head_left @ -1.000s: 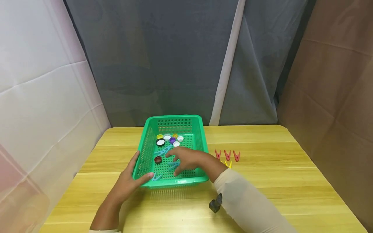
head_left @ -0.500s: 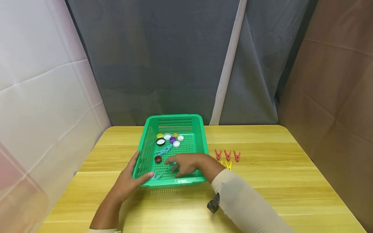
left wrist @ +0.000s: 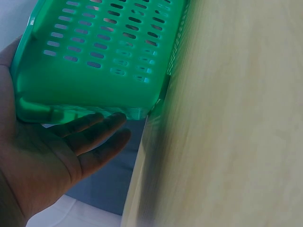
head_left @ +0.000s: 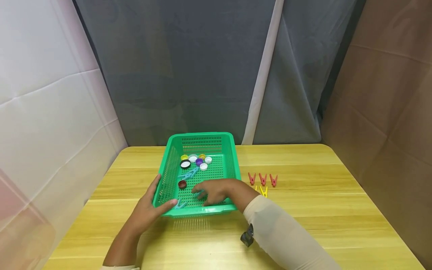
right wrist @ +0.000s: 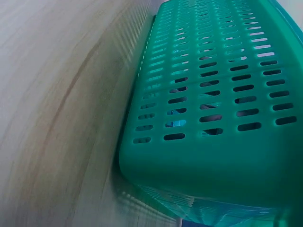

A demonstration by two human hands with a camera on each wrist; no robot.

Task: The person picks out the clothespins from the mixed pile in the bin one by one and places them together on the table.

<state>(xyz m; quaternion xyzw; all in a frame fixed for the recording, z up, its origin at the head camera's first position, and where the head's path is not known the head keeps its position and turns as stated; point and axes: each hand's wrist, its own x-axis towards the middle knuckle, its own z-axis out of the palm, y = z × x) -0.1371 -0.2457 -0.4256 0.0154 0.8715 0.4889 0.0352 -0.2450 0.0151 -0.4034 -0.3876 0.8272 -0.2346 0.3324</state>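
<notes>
A green plastic basket (head_left: 207, 210) with slotted walls stands on the table. My left hand (head_left: 146, 208) holds its near left corner, thumb over the rim and fingers against the outer wall, as the left wrist view shows. Inside the basket, my right hand (head_left: 216, 190) has its bent fingers around a blue clothespin (head_left: 200, 194), partly hidden beneath them; whether they pinch it is unclear. Another blue clothespin (head_left: 189, 173) lies mid-basket, and one (head_left: 180, 203) sits by my left thumb. A dark red bottle cap (head_left: 182, 184) lies left of my right hand. The right wrist view shows only the basket's outer wall.
Several bottle caps, among them a black-rimmed one (head_left: 185, 164) and a purple one (head_left: 199, 162), cluster toward the basket's far end. Right of the basket, three red clothespins (head_left: 263, 179) stand in a row on the wooden table (head_left: 303, 210), with yellow clothespins (head_left: 264, 191) nearer me.
My right hand has come down and slightly nearer me, over the blue clothespin, uncovering a white cap; it barely moves in the last half second. My left hand stays at the basket corner.
</notes>
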